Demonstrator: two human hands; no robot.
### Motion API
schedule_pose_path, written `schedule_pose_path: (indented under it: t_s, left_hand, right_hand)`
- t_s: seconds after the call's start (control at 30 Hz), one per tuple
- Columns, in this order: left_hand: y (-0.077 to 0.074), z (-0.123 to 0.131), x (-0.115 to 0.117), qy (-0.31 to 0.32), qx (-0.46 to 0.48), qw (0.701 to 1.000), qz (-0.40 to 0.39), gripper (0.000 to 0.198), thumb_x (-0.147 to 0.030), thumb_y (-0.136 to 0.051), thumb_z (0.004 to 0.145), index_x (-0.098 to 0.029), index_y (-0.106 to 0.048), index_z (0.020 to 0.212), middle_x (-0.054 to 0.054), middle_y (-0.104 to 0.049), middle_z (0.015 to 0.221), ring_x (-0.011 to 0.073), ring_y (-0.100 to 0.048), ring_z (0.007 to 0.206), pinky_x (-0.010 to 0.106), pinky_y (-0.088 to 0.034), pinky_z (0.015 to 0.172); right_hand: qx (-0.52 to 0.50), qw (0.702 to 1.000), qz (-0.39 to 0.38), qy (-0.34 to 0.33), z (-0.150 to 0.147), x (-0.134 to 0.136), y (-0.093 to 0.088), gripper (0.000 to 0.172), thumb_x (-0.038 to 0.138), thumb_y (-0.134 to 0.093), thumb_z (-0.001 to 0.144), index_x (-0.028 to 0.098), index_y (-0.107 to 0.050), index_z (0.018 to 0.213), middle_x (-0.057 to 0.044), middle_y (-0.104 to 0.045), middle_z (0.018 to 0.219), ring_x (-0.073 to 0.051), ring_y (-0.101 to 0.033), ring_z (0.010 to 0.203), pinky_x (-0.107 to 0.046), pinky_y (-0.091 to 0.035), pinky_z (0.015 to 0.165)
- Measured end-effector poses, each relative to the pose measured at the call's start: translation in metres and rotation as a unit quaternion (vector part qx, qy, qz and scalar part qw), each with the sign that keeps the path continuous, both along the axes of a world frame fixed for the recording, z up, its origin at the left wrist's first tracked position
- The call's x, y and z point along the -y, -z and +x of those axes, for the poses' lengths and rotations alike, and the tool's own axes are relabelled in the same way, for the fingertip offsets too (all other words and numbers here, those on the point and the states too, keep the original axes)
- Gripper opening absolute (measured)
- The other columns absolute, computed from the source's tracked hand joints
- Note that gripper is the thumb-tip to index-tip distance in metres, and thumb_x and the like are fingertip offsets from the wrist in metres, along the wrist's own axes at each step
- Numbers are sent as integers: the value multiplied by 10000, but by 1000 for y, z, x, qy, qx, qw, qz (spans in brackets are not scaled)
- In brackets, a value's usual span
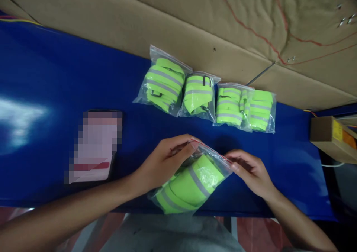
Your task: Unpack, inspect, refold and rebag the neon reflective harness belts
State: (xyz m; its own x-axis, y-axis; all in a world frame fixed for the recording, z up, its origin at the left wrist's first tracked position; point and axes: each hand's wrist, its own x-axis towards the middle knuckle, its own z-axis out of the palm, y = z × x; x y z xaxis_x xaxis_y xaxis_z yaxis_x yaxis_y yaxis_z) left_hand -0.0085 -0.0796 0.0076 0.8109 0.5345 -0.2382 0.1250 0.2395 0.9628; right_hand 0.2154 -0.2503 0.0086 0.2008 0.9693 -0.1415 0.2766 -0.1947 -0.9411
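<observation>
A clear zip bag (pixel 192 185) with a folded neon-yellow reflective strap inside is held near the table's front edge, tilted, its red-lined zip edge uppermost. My left hand (pixel 175 155) pinches the left end of that edge between thumb and fingers. At the opposite end, my right hand (pixel 249 170) grips the corner the same way. Grey reflective stripes cross the strap. Behind my hands stand several more such bags in a row, among them a left one (pixel 164 83), a middle one (pixel 198 94) and a right one (pixel 260 110).
A phone-like slab (pixel 95 148), its face blurred, lies on the blue tabletop (pixel 50 70) to the left. Brown cardboard (pixel 178 32) with red lines walls off the back. An open cardboard box (pixel 325 135) sits at the right edge, with wires near it.
</observation>
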Motion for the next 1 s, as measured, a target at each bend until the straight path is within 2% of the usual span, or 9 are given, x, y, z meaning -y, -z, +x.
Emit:
schedule_pose_path:
  t_s: [0.13, 0.3, 0.53, 0.83, 0.93, 1.0]
  left_hand:
    - [2, 2, 2, 13, -4, 1000, -4, 248, -378, -593, 1034, -211, -776, 1052, -13, -785, 998, 126, -706, 956, 179, -498, 818]
    - [4, 2, 4, 43, -16, 999, 22, 295, -394, -538, 1061, -216, -772, 1091, -12, -791, 1032, 141, -714, 979, 205, -499, 836]
    - [5, 2, 6, 78, -28, 996, 41, 362, -411, -474, 1083, -200, -767, 1099, -3, -793, 1044, 151, -725, 986, 224, -505, 849]
    - [5, 4, 7, 71, -34, 995, 63, 283, -354, -528, 1063, -218, -775, 1038, -29, -801, 1005, 121, -728, 942, 184, -506, 812]
    - [1, 6, 4, 74, -37, 992, 98, 293, -355, -508, 1070, -217, -766, 1051, -22, -802, 1027, 131, -735, 960, 196, -510, 829]
    - [-6, 8, 1, 99, -41, 984, 141, 315, -349, -462, 1089, -219, -748, 1089, -20, -797, 1050, 136, -738, 972, 211, -507, 842]
  right_hand:
    - [22, 1000, -10, -12, -5, -2, 0, 131, 271, -729, 955, 285, -773, 1078, 17, -800, 954, -93, -749, 809, -130, -577, 736]
    - [-5, 999, -43, -13, -8, -5, -2, 180, 293, -685, 992, 316, -776, 1144, 21, -812, 1085, -115, -771, 961, -140, -582, 814]
    - [-13, 996, -79, -35, -7, -3, -3, 113, 320, -694, 984, 261, -789, 976, 22, -778, 845, -81, -702, 717, -122, -529, 646]
    - [-44, 995, -85, -33, -7, -6, -5, 141, 348, -773, 915, 211, -768, 879, 1, -746, 773, -83, -662, 663, -142, -503, 596]
    - [-43, 994, -100, -29, -7, -10, -8, 187, 378, -736, 945, 201, -769, 899, -14, -746, 804, -95, -661, 689, -159, -505, 605]
    - [-54, 991, -116, -29, -8, -16, -12, 241, 416, -697, 972, 196, -770, 905, -17, -743, 801, -97, -654, 684, -163, -503, 604]
